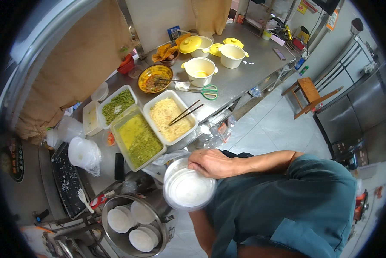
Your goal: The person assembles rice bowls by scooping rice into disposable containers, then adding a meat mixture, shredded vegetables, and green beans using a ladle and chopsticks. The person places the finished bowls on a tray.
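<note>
Room: a working kitchen, grey tiled floor, a long steel desk (244, 79) running away from the person, a wooden stool (310, 95) standing out on the tiles.
Right hand: the right hand (212, 163) comes in across the body and lies on the far rim of a round clear plastic container (188, 189), fingers curled over the edge; the grip is loosely closed on that rim.
Container: it sits right under the grip, lidded or stacked, pale and cloudy inside; what is in it cannot be told.
Left hand: only a forearm shows low in the frame, below the container; the hand itself is out of sight, so its grip cannot be told.
Just beyond the grip: three rectangular trays side by side, the nearest one a tray of yellow-green sauce (138, 138), next a tray of pale shredded food (169, 116) with dark chopsticks (185, 113) lying across its corner, and a tray of chopped greens (117, 105) behind.
Farther off: a patterned bowl (155, 78) with a spoon in it, green-handled scissors (206, 91), and cream pots with yellow lids (200, 71).
Below-left of the grip: a steel pot (135, 223) holding white bowls, well down from the container.
Left edge: stacked clear tubs (83, 152) in a bag.
</note>
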A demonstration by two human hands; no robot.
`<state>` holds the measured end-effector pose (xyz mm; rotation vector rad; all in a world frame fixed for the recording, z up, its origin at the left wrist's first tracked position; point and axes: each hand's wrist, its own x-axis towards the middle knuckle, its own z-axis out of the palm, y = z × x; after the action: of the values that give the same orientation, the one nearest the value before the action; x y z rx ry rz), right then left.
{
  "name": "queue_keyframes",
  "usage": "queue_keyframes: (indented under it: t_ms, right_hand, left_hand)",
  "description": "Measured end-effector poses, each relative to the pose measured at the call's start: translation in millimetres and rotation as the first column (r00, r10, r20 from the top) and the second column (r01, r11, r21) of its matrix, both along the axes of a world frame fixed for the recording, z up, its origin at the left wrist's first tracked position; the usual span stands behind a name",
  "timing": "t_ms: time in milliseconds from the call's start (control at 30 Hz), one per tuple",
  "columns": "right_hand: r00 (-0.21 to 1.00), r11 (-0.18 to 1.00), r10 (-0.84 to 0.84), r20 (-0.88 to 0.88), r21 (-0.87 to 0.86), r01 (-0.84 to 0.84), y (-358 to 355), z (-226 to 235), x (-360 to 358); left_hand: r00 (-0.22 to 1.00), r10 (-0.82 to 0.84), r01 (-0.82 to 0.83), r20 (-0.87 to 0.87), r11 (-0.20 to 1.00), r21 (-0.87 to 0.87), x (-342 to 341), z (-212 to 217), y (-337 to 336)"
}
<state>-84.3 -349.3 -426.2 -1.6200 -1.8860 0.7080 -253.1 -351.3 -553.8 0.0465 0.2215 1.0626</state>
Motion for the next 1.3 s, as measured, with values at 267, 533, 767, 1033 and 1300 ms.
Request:
queue_keyframes:
  t_ms: [267,533,767,1033,1300]
  right_hand:
    - [0.784,0.826,-0.518,-0.343,0.039,0.562,-0.1,-22.3,237.0]
    - [0.839,0.791,-0.386,0.383,0.605,0.088,78.8,-182.7,429.8]
    - [0.991,0.939,-0.092,0.095,0.338,0.054,152.9,-198.2,334.3]
    - [0.988,0.946,-0.062,0.139,0.324,0.014,293.0,-173.8,269.3]
    - [0.984,0.862,0.170,0.054,0.475,-0.175,385.3,-141.9,273.2]
  left_hand:
    - [0.963,0.086,-0.081,0.254,0.996,-0.033,102.2,-23.6,73.2]
    - [0.716,0.110,0.071,0.690,0.971,-0.229,149.6,-49.1,102.6]
    - [0.916,0.237,-0.149,-0.325,0.951,0.272,100.2,-97.8,87.7]
    - [0.811,0.317,-0.272,-0.491,0.948,0.163,88.2,-127.6,65.0]
    - [0.806,0.308,-0.282,-0.506,0.951,0.129,75.6,-117.3,84.5]
